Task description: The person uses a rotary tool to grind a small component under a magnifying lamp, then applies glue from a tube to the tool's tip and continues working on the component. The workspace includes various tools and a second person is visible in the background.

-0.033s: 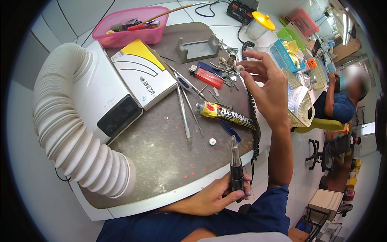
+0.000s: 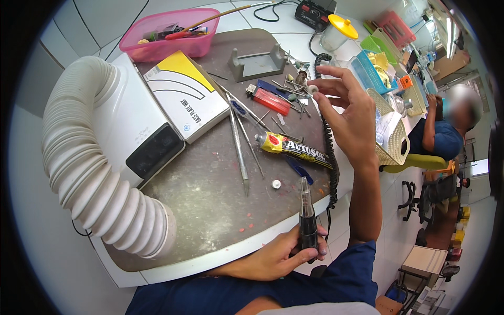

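Note:
My left hand (image 2: 283,252) is closed round a black and silver rotary handpiece (image 2: 307,226), held upright at the mat's front edge. Above it my right hand (image 2: 341,110) pinches a small white round piece (image 2: 313,90) between thumb and fingers, beside scattered burs and small bits (image 2: 294,94). Nearby on the worn brown mat (image 2: 199,199) lie a red and clear object (image 2: 268,100), a yellow and black tube (image 2: 294,150), long thin metal tools (image 2: 239,152), a small white cap (image 2: 276,184) and a grey stand (image 2: 256,68).
A white hose (image 2: 79,152) curves over a white unit and box (image 2: 186,97) at left. Behind are a pink tub (image 2: 168,47), control box (image 2: 310,13) and coiled cord (image 2: 329,136). Baskets (image 2: 394,152) line the right; a seated person (image 2: 441,131) is beyond them.

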Tool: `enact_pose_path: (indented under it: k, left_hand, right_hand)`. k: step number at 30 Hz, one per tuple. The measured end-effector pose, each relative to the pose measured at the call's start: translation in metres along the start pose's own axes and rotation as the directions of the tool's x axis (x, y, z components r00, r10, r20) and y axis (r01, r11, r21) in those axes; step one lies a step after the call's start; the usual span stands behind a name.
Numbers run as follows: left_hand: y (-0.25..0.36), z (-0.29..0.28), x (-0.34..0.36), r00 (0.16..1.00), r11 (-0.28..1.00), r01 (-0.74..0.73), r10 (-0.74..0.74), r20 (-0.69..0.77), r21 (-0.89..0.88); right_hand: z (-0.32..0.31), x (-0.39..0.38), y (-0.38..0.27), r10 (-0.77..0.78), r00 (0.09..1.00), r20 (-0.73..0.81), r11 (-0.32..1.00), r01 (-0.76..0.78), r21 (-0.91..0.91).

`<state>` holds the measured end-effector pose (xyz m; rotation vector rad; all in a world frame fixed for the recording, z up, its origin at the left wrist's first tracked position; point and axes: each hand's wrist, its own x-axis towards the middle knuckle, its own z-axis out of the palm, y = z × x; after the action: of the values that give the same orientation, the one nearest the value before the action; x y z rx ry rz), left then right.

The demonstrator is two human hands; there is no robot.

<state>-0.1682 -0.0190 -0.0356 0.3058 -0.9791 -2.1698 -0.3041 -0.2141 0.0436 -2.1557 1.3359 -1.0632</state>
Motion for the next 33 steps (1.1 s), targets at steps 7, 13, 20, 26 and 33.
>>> enact_pose_path:
  k: [7, 13, 20, 26, 33]
  left_hand:
    - [0.000, -0.002, 0.000, 1.000, 0.996, -0.013, 0.011, 0.021, 0.083]
    - [-0.006, -0.004, -0.001, 0.999, 0.990, -0.049, 0.050, 0.001, 0.135]
    - [-0.008, 0.005, -0.006, 0.999, 0.989, 0.021, -0.016, -0.036, 0.146]
    - [-0.022, 0.015, -0.021, 0.997, 0.973, 0.062, -0.052, -0.051, 0.222]
    - [-0.029, 0.021, -0.038, 0.994, 0.971, 0.019, 0.009, -0.113, 0.238]
  right_hand:
    - [-0.005, -0.004, -0.001, 0.080, 0.995, 0.066, 0.987, -0.088, 0.134]
    - [0.003, -0.012, 0.001, -0.067, 0.994, 0.090, 0.955, 0.090, -0.283]
    - [-0.010, -0.038, -0.011, -0.155, 0.913, 0.377, 0.957, 0.234, -0.172]
    - [-0.012, -0.049, -0.010, -0.138, 0.920, 0.367, 0.972, 0.196, -0.126]
    - [-0.016, -0.030, 0.006, -0.097, 0.990, 0.099, 0.991, 0.105, -0.082]
